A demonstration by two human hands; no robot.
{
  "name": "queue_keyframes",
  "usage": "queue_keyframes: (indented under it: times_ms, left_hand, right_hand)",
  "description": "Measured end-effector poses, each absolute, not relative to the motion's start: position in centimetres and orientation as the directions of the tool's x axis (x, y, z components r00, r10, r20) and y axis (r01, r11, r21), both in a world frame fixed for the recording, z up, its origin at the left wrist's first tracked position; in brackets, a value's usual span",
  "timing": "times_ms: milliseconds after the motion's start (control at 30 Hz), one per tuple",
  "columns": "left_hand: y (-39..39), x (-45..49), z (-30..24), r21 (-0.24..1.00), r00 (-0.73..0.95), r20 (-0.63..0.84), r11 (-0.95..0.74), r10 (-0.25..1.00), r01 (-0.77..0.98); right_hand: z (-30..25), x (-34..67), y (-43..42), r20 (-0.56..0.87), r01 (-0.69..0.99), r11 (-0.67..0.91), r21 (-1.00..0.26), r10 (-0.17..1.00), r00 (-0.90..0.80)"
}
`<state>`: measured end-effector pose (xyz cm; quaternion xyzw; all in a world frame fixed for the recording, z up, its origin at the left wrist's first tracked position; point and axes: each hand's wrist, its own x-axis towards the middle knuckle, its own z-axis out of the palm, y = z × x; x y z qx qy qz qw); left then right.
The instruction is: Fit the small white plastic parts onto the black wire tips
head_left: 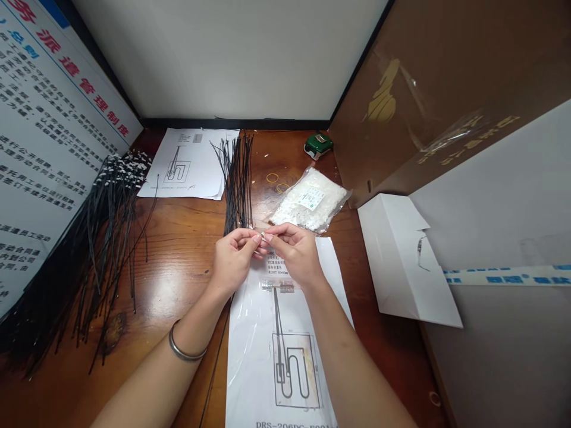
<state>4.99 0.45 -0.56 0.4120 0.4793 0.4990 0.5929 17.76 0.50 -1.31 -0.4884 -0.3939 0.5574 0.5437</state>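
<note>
My left hand [234, 255] and my right hand [294, 252] meet fingertip to fingertip above the printed sheet [250, 356]. Between them is a tiny whitish piece [263, 236] that looks like a connector housing, pinched by my right thumb and finger. My left fingers are closed on a thin black wire, which seems to trail from under that hand down to the lower left [217, 362]. The fingers mostly hide where wire and piece meet. Just beyond my left hand lies a bundle of black wires [238, 178]. A clear bag of small white pieces [307, 199] sits beyond my right hand.
At left lies a large pile of black wires [116, 220] with white ends. Another drawing sheet [187, 166] is at the back. A green tape measure [318, 145] stands by the brown box [446, 89]. A folded white card [401, 261] leans at right.
</note>
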Motion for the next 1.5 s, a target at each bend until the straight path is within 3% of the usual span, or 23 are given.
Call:
queue_keyframes:
  times_ms: [667,833,1000,1500]
  left_hand:
    - [0.1,5.4,-0.4,0.973,-0.008,-0.15,0.146,0.989,-0.178]
    - [-0.3,5.0,-0.7,0.999,0.044,0.017,-0.019,0.999,0.043]
    - [-0.2,4.3,-0.8,0.934,0.132,0.178,-0.21,0.975,0.29]
    - [0.3,3.9,-0.9,0.706,0.289,0.46,-0.543,0.84,0.455]
  right_hand:
    - [-1.0,18.0,0.4,-0.066,-0.158,-0.051,-0.986,0.994,0.092]
    - [-1.0,18.9,0.5,-0.059,-0.146,-0.051,-0.988,0.997,0.051]
    - [-1.0,19.3,0.5,-0.044,-0.145,-0.04,-0.989,0.999,0.024]
    - [-1.4,19.3,0.4,0.042,-0.051,0.043,-0.998,0.999,0.021]
